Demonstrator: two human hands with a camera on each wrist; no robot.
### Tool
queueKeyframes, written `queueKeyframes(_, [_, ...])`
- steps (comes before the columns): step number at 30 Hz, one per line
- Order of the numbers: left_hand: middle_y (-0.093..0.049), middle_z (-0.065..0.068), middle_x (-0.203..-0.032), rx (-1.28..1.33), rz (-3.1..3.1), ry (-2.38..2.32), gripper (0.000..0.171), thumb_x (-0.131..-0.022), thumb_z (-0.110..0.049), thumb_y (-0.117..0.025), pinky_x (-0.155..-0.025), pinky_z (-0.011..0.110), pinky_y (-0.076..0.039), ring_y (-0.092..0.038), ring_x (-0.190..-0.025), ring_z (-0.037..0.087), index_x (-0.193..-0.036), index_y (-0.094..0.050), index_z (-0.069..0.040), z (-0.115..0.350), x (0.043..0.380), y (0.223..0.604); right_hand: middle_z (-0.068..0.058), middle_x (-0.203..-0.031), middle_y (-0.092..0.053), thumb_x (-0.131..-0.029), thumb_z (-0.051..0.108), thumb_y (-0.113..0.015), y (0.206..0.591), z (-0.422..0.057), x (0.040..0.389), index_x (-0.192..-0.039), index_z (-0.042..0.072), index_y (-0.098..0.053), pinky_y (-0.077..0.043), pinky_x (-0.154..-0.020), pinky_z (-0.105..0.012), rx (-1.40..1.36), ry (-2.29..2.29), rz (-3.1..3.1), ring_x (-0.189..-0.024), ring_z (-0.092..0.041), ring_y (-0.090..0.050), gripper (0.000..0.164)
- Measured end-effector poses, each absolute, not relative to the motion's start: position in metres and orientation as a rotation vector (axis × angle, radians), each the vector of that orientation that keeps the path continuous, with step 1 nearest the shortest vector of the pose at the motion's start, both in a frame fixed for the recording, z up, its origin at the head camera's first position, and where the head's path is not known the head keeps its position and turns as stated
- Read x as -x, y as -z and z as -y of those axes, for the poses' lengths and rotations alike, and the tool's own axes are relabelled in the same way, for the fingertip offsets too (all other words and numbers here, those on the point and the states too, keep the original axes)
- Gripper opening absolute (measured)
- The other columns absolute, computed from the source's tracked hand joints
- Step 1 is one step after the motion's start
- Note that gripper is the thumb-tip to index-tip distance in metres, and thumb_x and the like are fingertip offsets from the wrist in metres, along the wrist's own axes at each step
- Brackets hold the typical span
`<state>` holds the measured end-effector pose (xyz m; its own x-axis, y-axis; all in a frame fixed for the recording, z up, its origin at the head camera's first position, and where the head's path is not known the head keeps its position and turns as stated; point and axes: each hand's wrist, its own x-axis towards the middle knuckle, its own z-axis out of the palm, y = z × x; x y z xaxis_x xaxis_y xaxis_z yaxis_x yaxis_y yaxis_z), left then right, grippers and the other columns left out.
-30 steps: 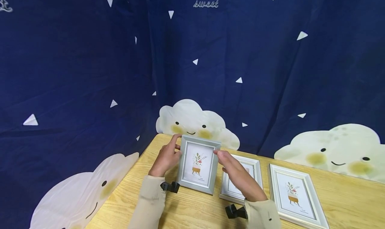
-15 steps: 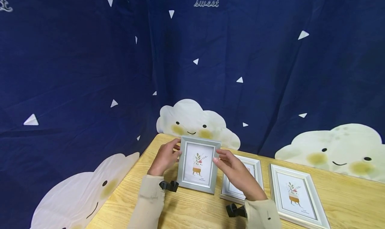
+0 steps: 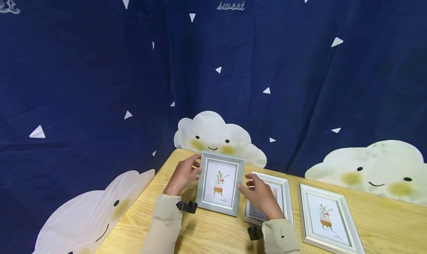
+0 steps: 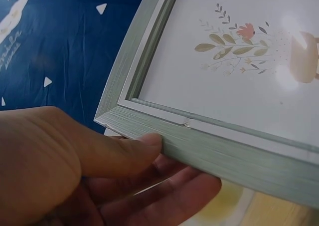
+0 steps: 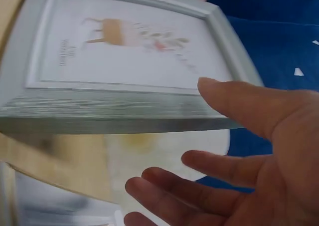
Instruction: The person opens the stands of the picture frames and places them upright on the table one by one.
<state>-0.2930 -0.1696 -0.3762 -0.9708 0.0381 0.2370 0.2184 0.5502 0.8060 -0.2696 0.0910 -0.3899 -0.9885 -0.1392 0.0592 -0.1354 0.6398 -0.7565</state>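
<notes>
A grey-green picture frame with a potted-flower print stands tilted back at the table's far left. My left hand holds its left side: in the left wrist view the thumb lies against the edge, with the fingers behind. On the other side, my right hand has its thumb right at the frame's edge, while its fingers are spread apart from the frame. Behind the right hand lies a silver picture frame, partly hidden by it.
A larger white picture frame with the same flower print lies flat farther right on the wooden table. A dark blue curtain with clouds and triangles hangs close behind and left of the table.
My right hand has moved down along the grey-green frame's right side, and its fingers have come away from the edge. The left hand and the frame stay nearly in place.
</notes>
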Motion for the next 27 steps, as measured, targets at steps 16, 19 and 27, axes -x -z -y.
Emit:
queueKeyframes(16, [-0.066, 0.011, -0.103, 0.266, 2.702, 1.296, 0.039, -0.091, -0.003, -0.063, -0.066, 0.032, -0.055, -0.064, -0.089, 0.023, -0.128, -0.06, -0.014, 0.176, 0.293, 0.379, -0.011, -0.108, -0.067, -0.09, 0.024, -0.069, 0.409, -0.085, 0.277, -0.128, 0.019, -0.058, -0.052, -0.072, -0.039, 0.379, 1.337, -2.816, -0.098, -0.028, -0.064, 0.04])
queueKeyframes(19, [-0.068, 0.009, -0.1, 0.306, 2.798, 1.23, 0.033, -0.088, -0.006, -0.067, -0.066, 0.032, -0.053, -0.064, -0.086, 0.021, -0.121, -0.064, -0.01, 0.182, 0.292, 0.382, -0.01, -0.107, -0.068, -0.09, 0.024, -0.069, 0.409, -0.085, 0.277, -0.128, 0.02, -0.058, -0.052, -0.072, -0.039, 0.378, 1.332, -2.815, -0.097, -0.027, -0.064, 0.04])
queueKeyframes(27, [-0.068, 0.005, -0.088, 0.358, 2.89, 1.231, 0.028, -0.088, -0.008, -0.068, -0.068, 0.033, -0.05, -0.063, -0.078, 0.017, -0.115, -0.066, -0.005, 0.19, 0.293, 0.386, -0.006, -0.087, -0.068, -0.09, 0.019, -0.068, 0.41, -0.085, 0.277, -0.134, 0.015, -0.053, -0.053, -0.064, -0.034, 0.382, 1.383, -2.754, -0.073, -0.022, -0.067, 0.047])
